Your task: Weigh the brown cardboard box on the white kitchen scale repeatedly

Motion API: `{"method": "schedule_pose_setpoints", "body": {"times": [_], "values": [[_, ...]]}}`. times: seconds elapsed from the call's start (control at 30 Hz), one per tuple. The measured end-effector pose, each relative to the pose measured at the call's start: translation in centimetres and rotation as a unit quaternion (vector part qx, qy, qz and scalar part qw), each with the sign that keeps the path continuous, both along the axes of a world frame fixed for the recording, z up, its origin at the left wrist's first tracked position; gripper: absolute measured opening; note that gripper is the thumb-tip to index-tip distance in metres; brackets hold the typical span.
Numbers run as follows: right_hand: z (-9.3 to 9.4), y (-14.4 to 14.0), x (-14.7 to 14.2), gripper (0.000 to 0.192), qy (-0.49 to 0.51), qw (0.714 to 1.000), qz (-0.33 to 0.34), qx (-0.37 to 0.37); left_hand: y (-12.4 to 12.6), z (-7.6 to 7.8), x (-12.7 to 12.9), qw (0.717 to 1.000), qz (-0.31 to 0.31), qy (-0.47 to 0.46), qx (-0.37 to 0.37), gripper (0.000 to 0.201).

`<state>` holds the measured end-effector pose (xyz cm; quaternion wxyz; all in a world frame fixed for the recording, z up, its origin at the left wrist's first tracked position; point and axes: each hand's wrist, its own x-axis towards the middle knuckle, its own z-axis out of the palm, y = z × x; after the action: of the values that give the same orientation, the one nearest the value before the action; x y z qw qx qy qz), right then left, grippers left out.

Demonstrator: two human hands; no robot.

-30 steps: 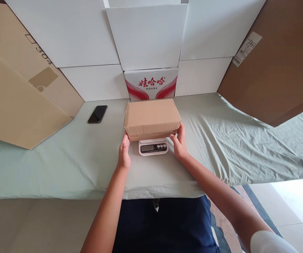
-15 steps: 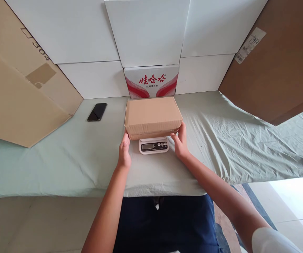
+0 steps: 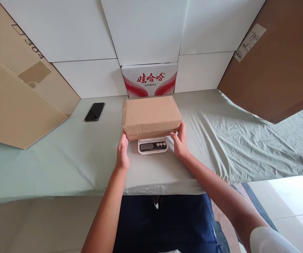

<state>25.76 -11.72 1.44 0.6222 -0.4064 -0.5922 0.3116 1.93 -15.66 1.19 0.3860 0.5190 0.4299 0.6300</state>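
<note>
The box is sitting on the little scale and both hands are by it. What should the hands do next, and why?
Probably let go. The cardboard box rests on the scale, but the left hand and right hand seem to touch its front corners. Any push from them could spoil the number on the display, which is too small to read.

a makeshift packing station: stacked cartons (image 3: 61, 31) around a sheet-covered table (image 3: 233, 140) with a scale (image 3: 152, 146)

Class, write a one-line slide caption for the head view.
Both hands, left hand and right hand, steady a cardboard box on a small scale.
</note>
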Motion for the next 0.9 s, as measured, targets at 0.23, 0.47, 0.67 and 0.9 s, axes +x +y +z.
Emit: {"method": "schedule_pose_setpoints", "body": {"times": [0.23, 0.47, 0.67, 0.9], "values": [[0.11, -0.07, -0.04, 0.048, 0.013, 1.000, -0.005, -0.011, -0.07, -0.31, -0.05, 1.000, 0.001, -0.006, 0.001, 0.093], [0.17, -0.10, -0.09, 0.046, 0.043, 0.999, -0.008, -0.008, 0.06, -0.33, -0.25, 0.998, 0.043, -0.008, 0.049, 0.089], [0.02, 0.21, 0.10, 0.042, 0.098, 0.993, -0.054, -0.041, 0.22, -0.51, -0.51, 0.996, 0.066, -0.057, 0.029, 0.083], [0.57, -0.14, -0.13, 0.045, 0.086, 0.996, 0.010, -0.036, 0.20, -0.26, 0.39, 1.000, -0.006, -0.016, 0.020, 0.089]]}}
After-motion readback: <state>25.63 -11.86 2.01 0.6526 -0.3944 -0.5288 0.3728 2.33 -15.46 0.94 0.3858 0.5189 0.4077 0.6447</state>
